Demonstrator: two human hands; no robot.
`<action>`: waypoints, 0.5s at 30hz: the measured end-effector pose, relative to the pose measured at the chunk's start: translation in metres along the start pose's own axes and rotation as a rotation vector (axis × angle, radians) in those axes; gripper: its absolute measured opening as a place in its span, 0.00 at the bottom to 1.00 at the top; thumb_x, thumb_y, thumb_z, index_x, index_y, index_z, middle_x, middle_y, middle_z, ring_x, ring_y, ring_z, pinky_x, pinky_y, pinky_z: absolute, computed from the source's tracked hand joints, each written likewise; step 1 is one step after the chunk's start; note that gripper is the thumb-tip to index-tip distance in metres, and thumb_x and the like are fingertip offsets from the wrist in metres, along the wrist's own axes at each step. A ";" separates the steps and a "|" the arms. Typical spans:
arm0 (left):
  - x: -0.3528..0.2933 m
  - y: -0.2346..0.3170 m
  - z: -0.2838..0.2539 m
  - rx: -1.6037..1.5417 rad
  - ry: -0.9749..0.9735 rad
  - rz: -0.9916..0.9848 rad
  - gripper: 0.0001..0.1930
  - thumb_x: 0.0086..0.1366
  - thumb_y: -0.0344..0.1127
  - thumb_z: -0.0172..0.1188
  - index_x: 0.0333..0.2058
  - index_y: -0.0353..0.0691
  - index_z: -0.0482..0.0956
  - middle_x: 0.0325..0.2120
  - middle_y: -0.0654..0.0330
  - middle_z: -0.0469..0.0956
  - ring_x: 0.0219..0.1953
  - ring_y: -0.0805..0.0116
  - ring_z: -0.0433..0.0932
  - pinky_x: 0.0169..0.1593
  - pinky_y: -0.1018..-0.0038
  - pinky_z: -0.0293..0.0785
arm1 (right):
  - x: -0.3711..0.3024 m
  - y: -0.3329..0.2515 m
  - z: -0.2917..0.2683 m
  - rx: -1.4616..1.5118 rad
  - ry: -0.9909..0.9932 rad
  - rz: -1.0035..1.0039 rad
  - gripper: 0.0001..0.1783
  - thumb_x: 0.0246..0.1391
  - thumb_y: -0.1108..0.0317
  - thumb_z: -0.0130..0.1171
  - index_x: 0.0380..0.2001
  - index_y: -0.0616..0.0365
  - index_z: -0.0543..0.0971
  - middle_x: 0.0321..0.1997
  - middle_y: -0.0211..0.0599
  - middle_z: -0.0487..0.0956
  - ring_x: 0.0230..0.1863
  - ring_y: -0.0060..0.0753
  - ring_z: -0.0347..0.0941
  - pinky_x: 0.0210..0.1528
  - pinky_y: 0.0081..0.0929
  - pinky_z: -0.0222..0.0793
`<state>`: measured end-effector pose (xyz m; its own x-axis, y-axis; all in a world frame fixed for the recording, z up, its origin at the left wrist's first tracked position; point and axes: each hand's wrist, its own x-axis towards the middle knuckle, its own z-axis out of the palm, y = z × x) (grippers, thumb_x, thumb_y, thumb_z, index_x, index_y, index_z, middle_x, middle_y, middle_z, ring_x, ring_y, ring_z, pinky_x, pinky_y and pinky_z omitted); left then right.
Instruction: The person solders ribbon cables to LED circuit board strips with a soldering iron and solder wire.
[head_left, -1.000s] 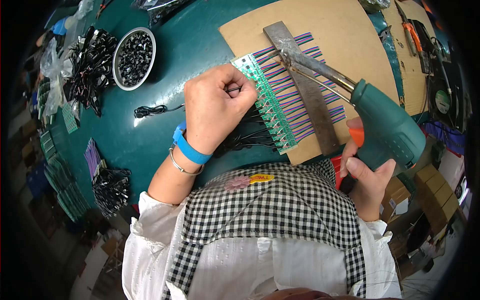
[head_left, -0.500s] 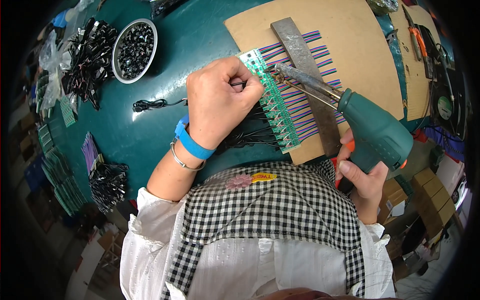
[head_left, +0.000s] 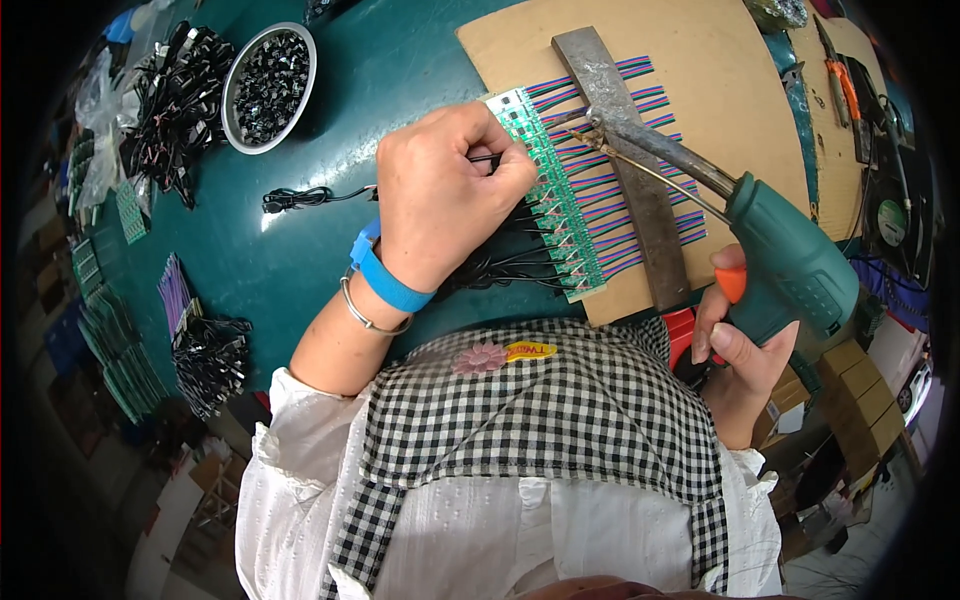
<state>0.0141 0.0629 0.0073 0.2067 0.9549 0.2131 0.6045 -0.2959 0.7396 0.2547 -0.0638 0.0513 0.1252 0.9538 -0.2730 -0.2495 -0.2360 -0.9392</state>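
Note:
My left hand (head_left: pixel 445 190) is closed in a pinch on a thin black cable (head_left: pixel 487 158), held at the left edge of a green circuit board panel (head_left: pixel 548 190). A bundled end of black cable (head_left: pixel 300 200) lies left of the wrist. My right hand (head_left: pixel 748 355) grips a green soldering gun (head_left: pixel 795 260), its orange trigger by my fingers. The gun's tip points left over the multicoloured wires (head_left: pixel 590 185) on the panel's right side, apart from the board. Across these wires lies a heavy metal bar (head_left: pixel 630 165). Several black cables (head_left: pixel 505 268) are joined along the panel's lower left edge.
Cardboard (head_left: pixel 720 90) lies under the bar and wires. A metal bowl (head_left: pixel 235 110) of small black parts stands at the far left, beside a heap of black cables (head_left: pixel 175 110). More cable bundles (head_left: pixel 208 365) lie at the left edge. Orange-handled pliers (head_left: pixel 842 90) rest far right.
The soldering gun has moved right and its tip has drawn back from the board. My left hand, still pinching the cable, has shifted slightly right and away from me.

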 end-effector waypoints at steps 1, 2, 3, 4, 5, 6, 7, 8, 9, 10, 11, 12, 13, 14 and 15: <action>0.000 0.000 0.000 0.003 -0.004 0.012 0.06 0.44 0.24 0.63 0.16 0.36 0.74 0.11 0.64 0.70 0.14 0.77 0.66 0.19 0.79 0.62 | 0.000 0.001 0.004 -0.005 0.019 -0.020 0.34 0.42 0.72 0.67 0.50 0.78 0.63 0.35 0.50 0.73 0.15 0.27 0.68 0.13 0.19 0.64; -0.001 -0.001 -0.001 0.007 -0.007 0.024 0.06 0.47 0.23 0.63 0.17 0.35 0.74 0.11 0.66 0.68 0.15 0.83 0.64 0.20 0.83 0.60 | 0.000 0.001 0.006 -0.010 0.038 -0.041 0.36 0.42 0.71 0.67 0.51 0.79 0.62 0.39 0.52 0.72 0.16 0.27 0.68 0.13 0.19 0.64; -0.001 0.000 -0.002 0.006 -0.007 0.023 0.06 0.47 0.23 0.63 0.17 0.35 0.74 0.11 0.66 0.68 0.15 0.83 0.64 0.20 0.83 0.60 | 0.000 0.001 0.004 -0.011 0.038 -0.040 0.36 0.42 0.71 0.67 0.51 0.79 0.62 0.39 0.52 0.72 0.16 0.27 0.68 0.13 0.19 0.64; -0.001 0.000 -0.003 0.010 -0.025 0.009 0.06 0.48 0.23 0.63 0.18 0.34 0.74 0.12 0.66 0.70 0.16 0.83 0.65 0.21 0.84 0.61 | -0.001 0.002 0.001 -0.021 0.013 -0.016 0.36 0.42 0.71 0.67 0.51 0.79 0.63 0.43 0.53 0.71 0.16 0.27 0.68 0.13 0.19 0.64; -0.002 0.001 -0.004 0.013 -0.042 -0.005 0.06 0.49 0.24 0.63 0.18 0.34 0.75 0.12 0.66 0.71 0.16 0.83 0.66 0.21 0.84 0.62 | -0.003 0.003 -0.001 -0.031 -0.011 0.008 0.36 0.42 0.71 0.68 0.50 0.79 0.63 0.46 0.54 0.70 0.16 0.27 0.68 0.13 0.20 0.65; -0.002 0.002 -0.005 0.013 -0.043 -0.006 0.06 0.49 0.24 0.63 0.18 0.34 0.75 0.12 0.66 0.71 0.16 0.83 0.66 0.21 0.84 0.62 | -0.003 0.002 0.000 -0.031 -0.011 0.009 0.36 0.42 0.71 0.68 0.50 0.79 0.63 0.46 0.54 0.70 0.16 0.27 0.68 0.13 0.20 0.65; -0.003 0.002 -0.006 0.010 -0.068 -0.008 0.05 0.50 0.24 0.64 0.19 0.34 0.76 0.13 0.65 0.72 0.17 0.83 0.68 0.22 0.84 0.64 | -0.004 0.001 0.001 -0.033 0.008 0.002 0.35 0.41 0.71 0.68 0.50 0.79 0.63 0.46 0.53 0.70 0.16 0.27 0.68 0.13 0.19 0.65; -0.003 0.003 -0.007 0.007 -0.093 -0.010 0.05 0.50 0.25 0.65 0.20 0.33 0.77 0.14 0.65 0.74 0.17 0.83 0.69 0.22 0.85 0.65 | -0.005 0.001 0.002 -0.034 0.026 -0.005 0.35 0.41 0.71 0.68 0.50 0.79 0.64 0.46 0.53 0.70 0.16 0.27 0.68 0.13 0.19 0.65; -0.003 0.004 -0.008 0.005 -0.095 -0.010 0.05 0.50 0.25 0.65 0.20 0.33 0.77 0.14 0.65 0.74 0.17 0.83 0.69 0.22 0.85 0.65 | -0.006 0.000 0.000 -0.035 0.028 -0.004 0.35 0.41 0.71 0.68 0.50 0.79 0.64 0.46 0.53 0.70 0.16 0.27 0.68 0.13 0.19 0.65; -0.003 0.005 -0.008 0.004 -0.108 -0.003 0.05 0.51 0.25 0.66 0.21 0.33 0.78 0.15 0.65 0.75 0.18 0.83 0.70 0.23 0.85 0.66 | -0.007 -0.001 -0.003 -0.016 -0.014 0.001 0.33 0.41 0.76 0.65 0.51 0.77 0.64 0.47 0.56 0.71 0.19 0.28 0.70 0.17 0.19 0.67; -0.003 0.005 -0.009 0.002 -0.122 0.003 0.05 0.51 0.26 0.66 0.22 0.33 0.79 0.16 0.64 0.76 0.18 0.83 0.71 0.23 0.85 0.67 | -0.007 -0.001 -0.006 0.004 -0.055 0.005 0.32 0.41 0.81 0.63 0.52 0.76 0.65 0.49 0.58 0.72 0.22 0.29 0.71 0.21 0.20 0.69; -0.003 0.004 -0.009 0.001 -0.122 0.001 0.05 0.51 0.26 0.66 0.22 0.33 0.79 0.16 0.64 0.76 0.18 0.83 0.71 0.23 0.85 0.67 | -0.007 -0.001 -0.007 0.003 -0.056 0.007 0.32 0.41 0.81 0.63 0.52 0.76 0.65 0.49 0.58 0.72 0.22 0.29 0.71 0.21 0.20 0.69; -0.002 0.003 -0.008 0.002 -0.129 0.003 0.05 0.51 0.26 0.66 0.22 0.33 0.79 0.16 0.64 0.76 0.18 0.83 0.71 0.23 0.85 0.67 | -0.007 0.001 -0.008 -0.006 -0.071 0.003 0.31 0.41 0.81 0.62 0.51 0.76 0.66 0.48 0.58 0.72 0.22 0.29 0.71 0.21 0.20 0.69; -0.001 0.002 -0.008 0.002 -0.136 0.004 0.05 0.51 0.26 0.66 0.22 0.33 0.79 0.16 0.64 0.76 0.18 0.83 0.70 0.23 0.85 0.66 | -0.006 0.002 -0.009 -0.016 -0.087 -0.001 0.30 0.41 0.82 0.62 0.51 0.76 0.67 0.48 0.58 0.73 0.22 0.29 0.70 0.21 0.21 0.69; 0.000 0.001 -0.007 0.000 -0.138 0.002 0.05 0.51 0.26 0.66 0.22 0.33 0.79 0.16 0.64 0.76 0.18 0.83 0.70 0.23 0.85 0.66 | -0.006 0.002 -0.007 -0.017 -0.085 0.001 0.30 0.41 0.82 0.62 0.51 0.76 0.67 0.48 0.58 0.73 0.22 0.29 0.70 0.21 0.21 0.69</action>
<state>0.0089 0.0632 0.0126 0.3118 0.9419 0.1251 0.6040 -0.2981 0.7391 0.2600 -0.0709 0.0499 0.0431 0.9656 -0.2563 -0.2332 -0.2397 -0.9424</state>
